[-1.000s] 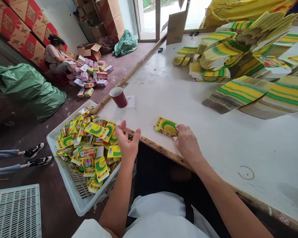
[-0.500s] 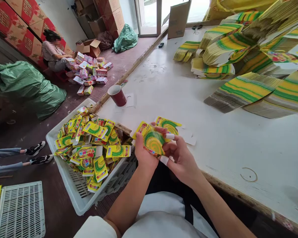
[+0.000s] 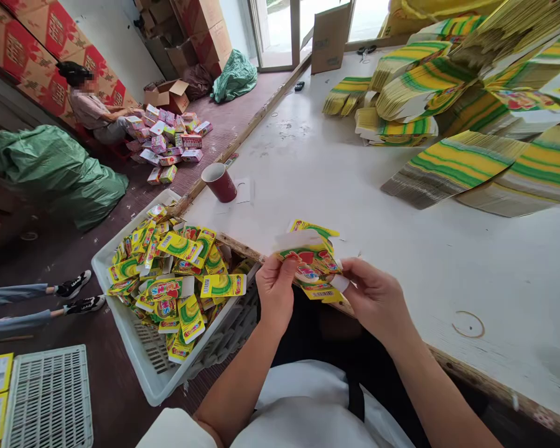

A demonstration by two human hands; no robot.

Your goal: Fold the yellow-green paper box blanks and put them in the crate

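Note:
Between both hands, over the table's front edge, is a small yellow-green printed carton, partly unfolded, with its flaps showing. My left hand pinches its left end with the thumb on top. My right hand, with white wraps on its fingertips, grips the right end. Just behind lies another yellow carton piece on the white table, partly covered by the held one. Left of my hands, a pale plastic crate is heaped with folded yellow cartons.
A dark red mug stands near the table's left edge. Stacks of flat cartons lie at the right. A person sits by a pile of pink boxes. Green sacks and a second crate are on the floor.
The carton has turned over in my hands, from its swirl side to its fruit-and-lettering side with flaps open. My right hand has shifted right and closed on its end.

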